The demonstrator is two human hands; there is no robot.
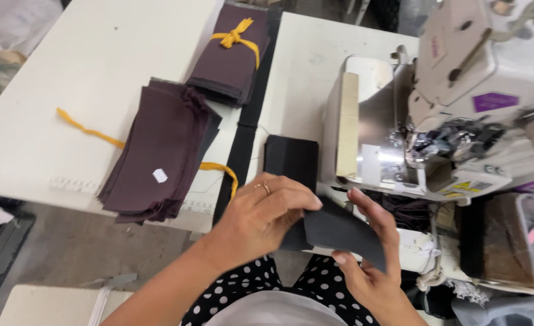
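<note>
Dark cloth piece (339, 232) — pinched by both the left hand (264, 214) and right hand (369, 259); its near corner hides behind the left fingers.

— How's your light?
— Bright and even from above. Your white table (92, 78) nearly washes out left of the sewing machine (460, 102).
— Any glare?
— Yes, on the machine's steel plate (378, 160). Soft shadows sit under the dark fabric stack (158, 157) beside it.
— Sharpness?
— Your left hand (267, 211) and right hand (372, 265) look slightly soft; edges near the machine bow outward.
</note>
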